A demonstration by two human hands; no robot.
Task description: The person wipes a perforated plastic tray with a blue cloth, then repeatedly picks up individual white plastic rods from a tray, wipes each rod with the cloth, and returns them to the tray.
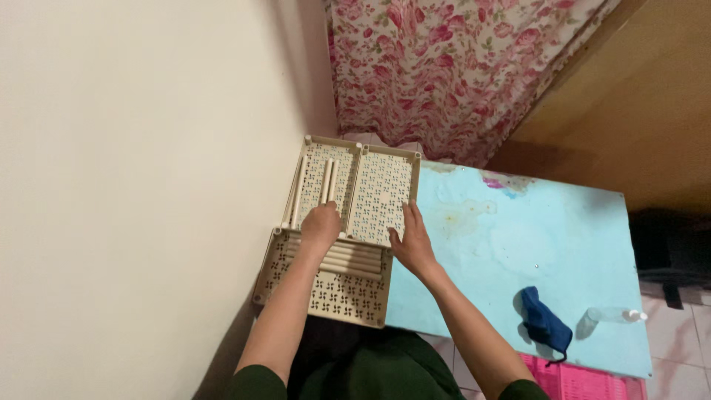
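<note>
Three beige perforated plastic shelf panels lie at the left end of a light blue table (533,244). The near panel (333,292) carries a row of several cream tubes (352,257). My left hand (320,226) rests on the far-left panel (320,178), fingers curled around the near ends of two cream tubes (328,181) that lie on it. My right hand (412,241) lies flat with its fingers apart on the near right edge of the far-right panel (381,194).
A pale wall (133,185) runs close along the left. A pink floral curtain (452,67) hangs behind the table. A dark blue cloth pouch (544,318) and a clear plastic bottle (611,316) lie at the near right. A pink crate (578,379) sits below.
</note>
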